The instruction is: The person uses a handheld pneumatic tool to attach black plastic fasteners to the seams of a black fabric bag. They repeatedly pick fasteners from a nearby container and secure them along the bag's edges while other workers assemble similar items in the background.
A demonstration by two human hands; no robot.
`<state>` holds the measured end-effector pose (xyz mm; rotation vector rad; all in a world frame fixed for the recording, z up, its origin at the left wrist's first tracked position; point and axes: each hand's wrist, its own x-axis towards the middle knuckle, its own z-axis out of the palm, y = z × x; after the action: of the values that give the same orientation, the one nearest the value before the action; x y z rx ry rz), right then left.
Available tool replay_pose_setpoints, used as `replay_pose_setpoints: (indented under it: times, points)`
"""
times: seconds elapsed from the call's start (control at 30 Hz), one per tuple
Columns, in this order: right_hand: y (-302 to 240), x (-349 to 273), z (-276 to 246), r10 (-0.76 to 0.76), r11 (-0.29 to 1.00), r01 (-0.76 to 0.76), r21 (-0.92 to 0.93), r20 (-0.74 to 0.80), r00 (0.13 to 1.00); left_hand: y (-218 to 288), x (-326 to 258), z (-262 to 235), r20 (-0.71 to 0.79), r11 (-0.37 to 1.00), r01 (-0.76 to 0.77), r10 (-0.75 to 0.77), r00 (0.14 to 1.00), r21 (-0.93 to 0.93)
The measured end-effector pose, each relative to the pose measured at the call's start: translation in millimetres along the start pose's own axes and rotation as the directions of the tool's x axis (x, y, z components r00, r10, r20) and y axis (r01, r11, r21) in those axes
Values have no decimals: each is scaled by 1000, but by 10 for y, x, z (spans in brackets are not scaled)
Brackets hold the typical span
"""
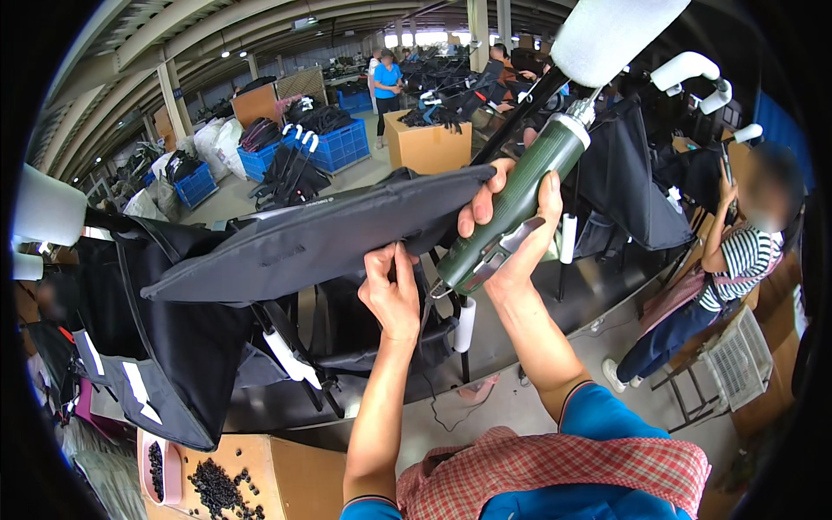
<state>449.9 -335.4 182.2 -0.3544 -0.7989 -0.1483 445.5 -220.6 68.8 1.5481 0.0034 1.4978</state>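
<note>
My right hand (524,221) is closed round a dark green power screwdriver (529,195). The tool tilts, its hanging loop low and its silver end up to the right. Its fingertips also lie by the corner of a flat black fabric panel (321,234). Against the lower edge of that panel my left hand (390,290) makes a pinch with thumb and fingers. Whatever sits between those fingertips is too small to make out. Below and behind the panel stand black folding frames with white-wrapped tubes (465,325), partly hidden by the panel and my hands.
A cardboard box (286,472) at lower left bears a pink tray (160,468) and a heap of small black parts (221,485). White foam-wrapped handles (615,35) jut in at the top. At right a co-worker (737,251) stands near a white crate (737,360). Blue bins (338,147) stand farther back.
</note>
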Motion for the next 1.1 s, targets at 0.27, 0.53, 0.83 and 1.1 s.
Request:
replay_pose_setpoints:
  times: [0.27,0.53,0.83,1.1]
  points:
    - [23,105,-71,79,997,-78,-14,62,995,201,-103,-95,-181,995,94,-87,980,33]
    - [19,106,-96,78,997,-79,4,109,991,46,-117,56,-228,992,126,-117,966,25]
    - [-9,104,-100,162,984,-168,61,94,982,62,-92,109,-113,975,186,-200,973,-121]
    - [-76,19,-426,87,988,-105,112,154,984,419,43,-276,628,854,515,-437,644,66]
